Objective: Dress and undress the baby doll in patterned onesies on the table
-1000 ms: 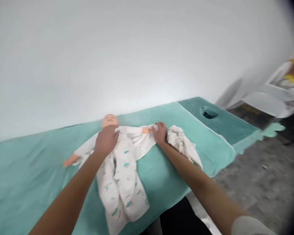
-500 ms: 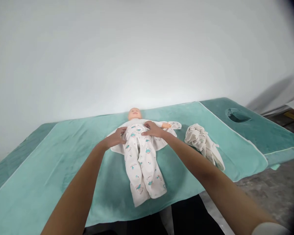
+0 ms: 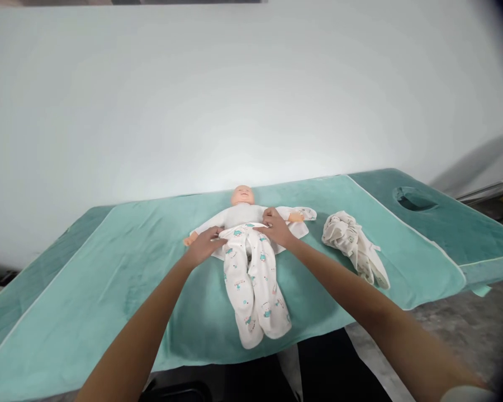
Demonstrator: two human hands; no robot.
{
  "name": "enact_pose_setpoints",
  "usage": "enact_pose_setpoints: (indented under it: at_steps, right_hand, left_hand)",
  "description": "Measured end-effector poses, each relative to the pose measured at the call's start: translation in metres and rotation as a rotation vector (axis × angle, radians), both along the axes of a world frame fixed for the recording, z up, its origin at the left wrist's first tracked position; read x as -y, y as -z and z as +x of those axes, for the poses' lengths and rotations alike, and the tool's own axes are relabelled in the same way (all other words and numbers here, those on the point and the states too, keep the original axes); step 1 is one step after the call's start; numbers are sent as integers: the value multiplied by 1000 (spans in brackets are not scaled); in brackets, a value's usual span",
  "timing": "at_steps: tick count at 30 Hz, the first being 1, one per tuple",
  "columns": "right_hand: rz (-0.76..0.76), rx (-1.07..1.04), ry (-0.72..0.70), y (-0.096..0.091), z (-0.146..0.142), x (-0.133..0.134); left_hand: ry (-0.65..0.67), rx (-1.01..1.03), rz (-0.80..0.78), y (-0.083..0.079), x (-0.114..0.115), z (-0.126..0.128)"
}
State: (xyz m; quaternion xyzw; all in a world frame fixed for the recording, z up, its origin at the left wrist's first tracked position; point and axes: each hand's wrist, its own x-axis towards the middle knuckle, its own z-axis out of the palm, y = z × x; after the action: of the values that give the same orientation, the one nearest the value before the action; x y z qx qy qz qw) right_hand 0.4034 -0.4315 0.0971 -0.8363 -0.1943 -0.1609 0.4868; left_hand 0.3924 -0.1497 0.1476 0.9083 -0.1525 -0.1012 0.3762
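A baby doll (image 3: 243, 204) lies on its back on a teal towel (image 3: 109, 279) spread over a padded table. It wears a white printed sleepsuit (image 3: 254, 279) whose top is pulled down to the waist, baring the grey chest. My left hand (image 3: 205, 245) pinches the suit's edge at the doll's left side. My right hand (image 3: 276, 226) grips the suit's edge at the waist on the other side. Both hands are closed on the fabric.
A crumpled white printed garment (image 3: 354, 245) lies on the towel to the right of the doll. Further right the darker teal table end has a face hole (image 3: 413, 198). A white wall stands behind. Grey floor shows at the lower right.
The view has swung left and settled on the doll. Both hands moved from the doll's shoulder and sleeve to its middle, and the suit's top has come down from chest to waist.
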Motion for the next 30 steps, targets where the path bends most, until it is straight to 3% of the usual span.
enact_pose_setpoints:
  at_steps: [5, 11, 14, 18, 20, 22, 25, 28, 30]
  right_hand:
    - [-172, -194, -127, -2, -18, 20]
    - [-401, -110, -239, -10, -41, 36]
    - [-528, -76, -170, -15, -54, 35]
    - [-460, -167, 46, -21, -65, 28]
    - [-442, -218, 75, -20, -70, 27]
    - [-414, -262, 19, -18, -78, 30]
    - [-400, -267, -178, -15, -98, 42]
    - [-520, -166, -381, -11, -125, 53]
    - [-612, -77, -415, -5, -141, 53]
  left_hand:
    - [191, -148, 51, -6, -6, -23]
    - [200, 171, 275, 4, 10, -34]
    - [153, 208, 296, 10, 20, -43]
    - [-58, 178, 267, 5, 32, -59]
    - [-61, 120, 222, 2, 37, -66]
    - [23, 38, 169, 3, 37, -71]
    - [197, 3, 124, 14, 30, -80]
    - [308, 88, 151, 29, 21, -94]
    - [328, 145, 193, 37, 21, -108]
